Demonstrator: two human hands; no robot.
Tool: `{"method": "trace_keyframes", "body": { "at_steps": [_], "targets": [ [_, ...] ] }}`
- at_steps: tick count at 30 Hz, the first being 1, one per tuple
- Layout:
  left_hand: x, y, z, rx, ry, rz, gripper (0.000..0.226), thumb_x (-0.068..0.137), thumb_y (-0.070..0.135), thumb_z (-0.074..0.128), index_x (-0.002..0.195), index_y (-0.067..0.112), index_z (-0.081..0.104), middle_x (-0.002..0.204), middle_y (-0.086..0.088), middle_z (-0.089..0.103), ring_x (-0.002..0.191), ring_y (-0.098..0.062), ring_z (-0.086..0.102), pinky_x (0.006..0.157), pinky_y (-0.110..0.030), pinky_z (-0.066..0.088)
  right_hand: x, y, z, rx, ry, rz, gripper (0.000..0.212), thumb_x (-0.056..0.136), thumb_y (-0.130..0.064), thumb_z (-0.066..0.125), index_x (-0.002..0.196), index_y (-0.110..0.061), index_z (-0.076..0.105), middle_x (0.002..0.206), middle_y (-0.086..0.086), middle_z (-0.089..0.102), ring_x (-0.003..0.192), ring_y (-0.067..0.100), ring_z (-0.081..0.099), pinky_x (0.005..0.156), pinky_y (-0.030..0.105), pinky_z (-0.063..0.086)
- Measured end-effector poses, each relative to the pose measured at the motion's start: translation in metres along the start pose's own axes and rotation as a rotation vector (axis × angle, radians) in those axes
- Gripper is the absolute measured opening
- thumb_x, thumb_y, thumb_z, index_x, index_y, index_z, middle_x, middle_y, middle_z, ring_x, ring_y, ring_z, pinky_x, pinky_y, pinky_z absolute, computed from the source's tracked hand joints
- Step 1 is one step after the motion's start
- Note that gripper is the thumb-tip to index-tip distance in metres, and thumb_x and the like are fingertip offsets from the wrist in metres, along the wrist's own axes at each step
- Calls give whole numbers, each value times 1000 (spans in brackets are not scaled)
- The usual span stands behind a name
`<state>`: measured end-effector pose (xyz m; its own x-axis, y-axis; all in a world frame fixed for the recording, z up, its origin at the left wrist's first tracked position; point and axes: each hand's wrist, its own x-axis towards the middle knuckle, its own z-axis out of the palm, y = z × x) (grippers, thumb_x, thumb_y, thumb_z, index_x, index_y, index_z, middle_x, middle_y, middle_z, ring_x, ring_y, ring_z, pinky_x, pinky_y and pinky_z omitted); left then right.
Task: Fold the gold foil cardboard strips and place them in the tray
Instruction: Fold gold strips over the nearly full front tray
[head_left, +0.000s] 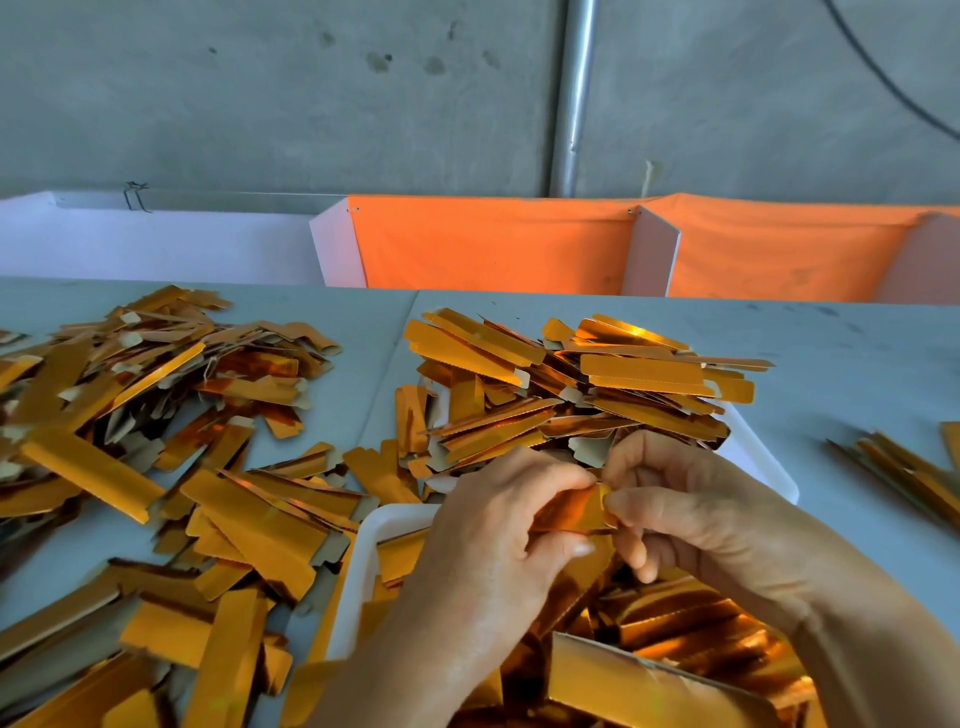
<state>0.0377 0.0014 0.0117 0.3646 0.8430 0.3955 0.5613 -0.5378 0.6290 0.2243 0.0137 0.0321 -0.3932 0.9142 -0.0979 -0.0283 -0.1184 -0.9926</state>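
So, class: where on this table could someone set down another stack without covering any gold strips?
Bare table lies right of the tray, behind the small bundle, and in a narrow lane between the left pile and the tray heap. The left side and front are crowded; both hands work over the tray.

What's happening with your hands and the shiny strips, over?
Left hand and right hand pinching one gold strip above tray. Tray heaped. Nothing blocking.
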Motion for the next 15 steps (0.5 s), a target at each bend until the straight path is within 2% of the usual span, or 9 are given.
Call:
{"method": "trace_keyframes", "body": {
  "at_steps": [4, 9, 12, 15],
  "targets": [
    [1, -1, 0, -8, -7, -13, 37, 83, 36, 66, 118, 43, 54, 112, 32, 45, 108, 3, 43, 88, -19, 43, 0, 0, -1, -15, 29, 13, 19, 70, -9, 69, 87, -8, 61, 60, 15, 58, 49, 20, 56, 47, 24, 49],
    [1, -2, -1, -26, -16, -26, 39, 82, 37, 67, 118, 44, 54, 111, 31, 47, 109, 2, 45, 88, -17, 43, 0, 1, -1, -4, 33, 13, 18, 71, -8, 67, 88, -9, 61, 60, 14, 58, 49, 21, 56, 46, 24, 49],
    [0, -1, -2, -34, -13, -42, 40, 80, 40, 67, 117, 47, 51, 107, 31, 49, 106, 6, 45, 85, -11, 42, 0, 1, -1, 12, 34, 23, 22, 71, -7, 66, 92, -7, 60, 59, 15, 58, 48, 21, 56, 46, 23, 49],
    [-1, 1, -3, -90, 8, -90, 37, 78, 40, 70, 108, 48, 49, 102, 31, 53, 104, 11, 45, 83, -4, 39, -1, 1, -2, 18, 45, 17, 27, 70, -7, 64, 95, -4, 57, 58, 15, 59, 48, 20, 56, 46, 23, 48]
  ]
}}
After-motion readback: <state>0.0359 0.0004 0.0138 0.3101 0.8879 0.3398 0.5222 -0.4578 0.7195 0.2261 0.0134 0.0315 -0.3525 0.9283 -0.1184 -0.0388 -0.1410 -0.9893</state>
